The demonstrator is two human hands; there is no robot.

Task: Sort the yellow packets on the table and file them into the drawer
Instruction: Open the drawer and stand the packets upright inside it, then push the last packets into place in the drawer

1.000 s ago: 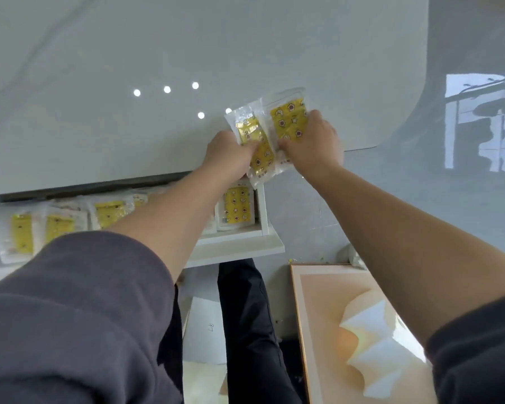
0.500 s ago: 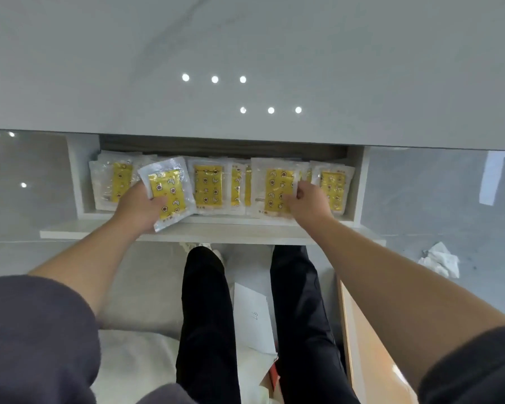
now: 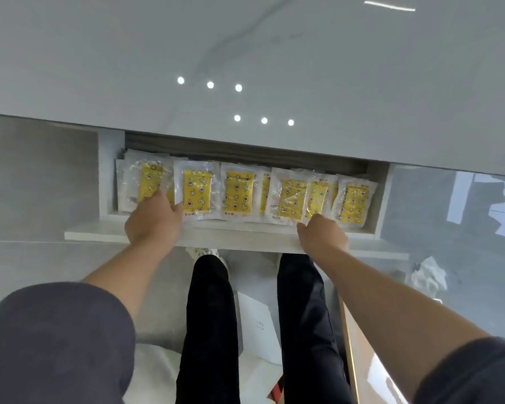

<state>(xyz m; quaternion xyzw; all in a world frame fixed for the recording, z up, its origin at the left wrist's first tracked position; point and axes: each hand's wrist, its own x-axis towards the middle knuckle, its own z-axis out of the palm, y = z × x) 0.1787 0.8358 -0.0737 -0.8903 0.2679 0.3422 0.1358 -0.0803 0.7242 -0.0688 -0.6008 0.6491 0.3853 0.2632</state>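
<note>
Packets [image 3: 196, 196] under fingers [image 3: 161, 197], inside drawer [image 3: 245, 241]

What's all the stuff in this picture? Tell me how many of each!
Glossy pale grey marbled tabletop: one, grey, top of view.
Open white drawer: one, white, pulled out under the tabletop.
Yellow patterned packets in clear plastic wrappers: about eight showing, yellow, overlapping in a row inside the drawer.
Flat white paper sheet: one, white, on the floor, bottom middle.
Crumpled white paper: one, white, floor at right.
Peach-coloured board: one, peach, lower right.
Black trouser legs: two, black, bottom middle.
Dark grey sleeves: two, grey, bottom corners.
Left hand: one, fingers resting on the leftmost packets.
Right hand: one, at a right-side packet's near edge; grip hidden.
</note>
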